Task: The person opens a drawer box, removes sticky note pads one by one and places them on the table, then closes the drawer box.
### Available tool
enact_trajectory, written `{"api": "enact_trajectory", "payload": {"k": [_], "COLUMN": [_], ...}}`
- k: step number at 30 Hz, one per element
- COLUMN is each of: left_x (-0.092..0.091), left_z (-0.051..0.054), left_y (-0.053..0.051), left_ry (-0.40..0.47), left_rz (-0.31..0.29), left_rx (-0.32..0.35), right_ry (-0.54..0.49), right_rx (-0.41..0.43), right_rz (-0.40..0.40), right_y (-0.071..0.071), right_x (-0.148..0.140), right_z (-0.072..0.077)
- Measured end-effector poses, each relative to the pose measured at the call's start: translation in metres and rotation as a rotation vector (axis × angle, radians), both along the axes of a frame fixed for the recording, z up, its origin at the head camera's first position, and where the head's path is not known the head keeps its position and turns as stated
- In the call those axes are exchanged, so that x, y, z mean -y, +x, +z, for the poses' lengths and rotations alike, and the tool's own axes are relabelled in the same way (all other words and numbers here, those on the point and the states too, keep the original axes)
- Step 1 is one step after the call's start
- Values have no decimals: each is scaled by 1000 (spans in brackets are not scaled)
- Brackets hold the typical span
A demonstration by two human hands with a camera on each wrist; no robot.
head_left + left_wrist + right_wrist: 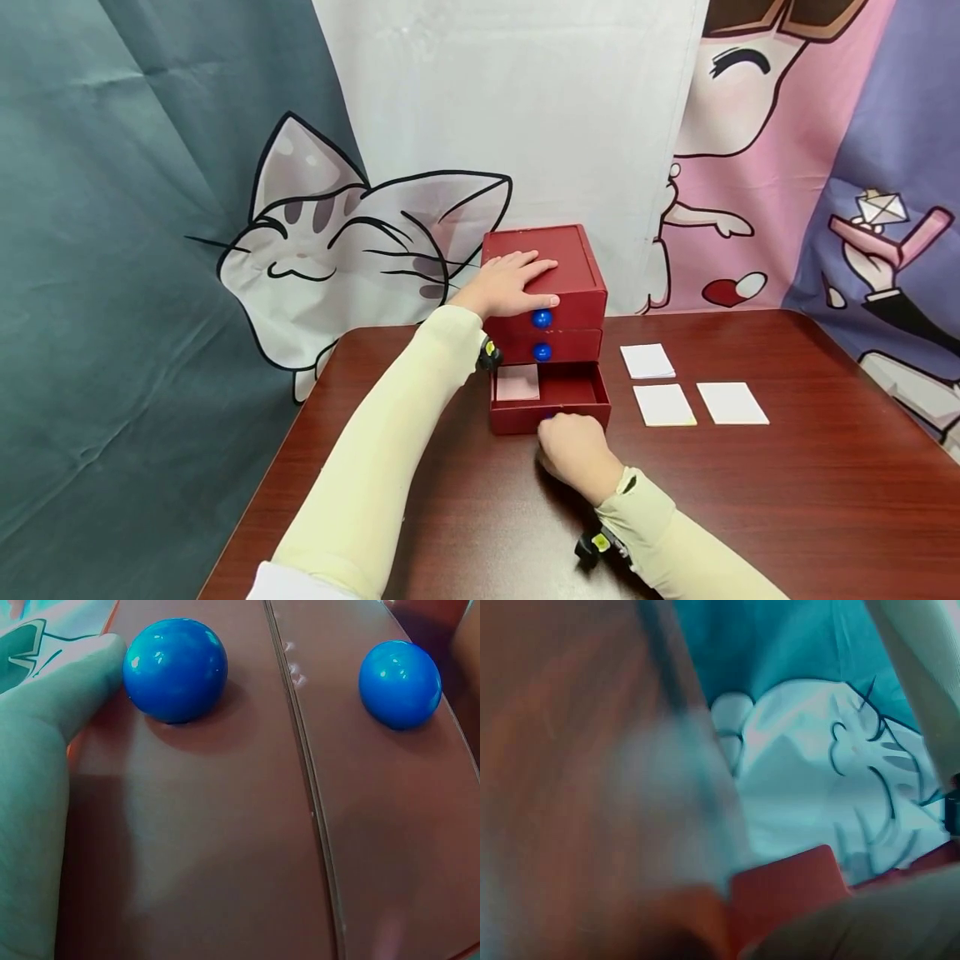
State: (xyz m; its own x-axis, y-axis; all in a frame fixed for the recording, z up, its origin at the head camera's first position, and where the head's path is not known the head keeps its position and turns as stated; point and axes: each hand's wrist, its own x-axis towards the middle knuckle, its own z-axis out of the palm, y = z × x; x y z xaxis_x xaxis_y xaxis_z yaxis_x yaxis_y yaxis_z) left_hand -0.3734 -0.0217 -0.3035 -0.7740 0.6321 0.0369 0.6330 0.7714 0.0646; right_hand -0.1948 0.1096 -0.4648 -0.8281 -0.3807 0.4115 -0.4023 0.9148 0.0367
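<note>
A small red chest of drawers (566, 250) stands at the back of the table, with its lowest drawer (513, 419) pulled out. My left hand (510, 283) rests on top of the chest, fingers spread, thumb by the front edge near the top blue knob (175, 671). The middle blue knob (400, 685) shows beside it in the left wrist view. At the front of the pulled-out drawer, my right hand (577, 450) has curled fingers round its knob, which they mostly hide. Pale pinkish paper squares (517, 382) lie in that drawer's left part.
Right of the chest, three white paper squares or stacks (663, 405) lie on the brown wooden table (480, 517). A printed cloth backdrop (510, 100) hangs behind the table. Both forearms reach in from the front.
</note>
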Motion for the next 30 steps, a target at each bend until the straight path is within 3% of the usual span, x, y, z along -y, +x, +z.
{"api": "enact_trajectory", "payload": {"k": [5, 8, 11, 15, 18, 21, 27, 30], "left_x": [-2, -4, -5, -6, -7, -8, -4, -3], "left_z": [2, 4, 6, 9, 9, 8, 5, 2], "left_y": [1, 1, 2, 2, 2, 2, 1, 1], "left_ry": [-10, -5, -2, 1, 8, 10, 17, 12], "left_rz": [3, -9, -15, -20, -22, -26, -13, -9], "left_rx": [-11, -17, -22, -29, -33, -25, -11, -1], "right_ry": [37, 2, -45, -154, -209, -189, -94, -72], "right_rx": [110, 114, 27, -149, -195, -124, 164, 311], "right_rz": [38, 37, 50, 94, 141, 216, 466, 542], "right_y": [2, 0, -4, -11, -19, -34, -75, -91], "right_x": [-2, -4, -7, -11, -16, -24, -34, -33], "right_z": [4, 14, 24, 34, 38, 39, 46, 44]}}
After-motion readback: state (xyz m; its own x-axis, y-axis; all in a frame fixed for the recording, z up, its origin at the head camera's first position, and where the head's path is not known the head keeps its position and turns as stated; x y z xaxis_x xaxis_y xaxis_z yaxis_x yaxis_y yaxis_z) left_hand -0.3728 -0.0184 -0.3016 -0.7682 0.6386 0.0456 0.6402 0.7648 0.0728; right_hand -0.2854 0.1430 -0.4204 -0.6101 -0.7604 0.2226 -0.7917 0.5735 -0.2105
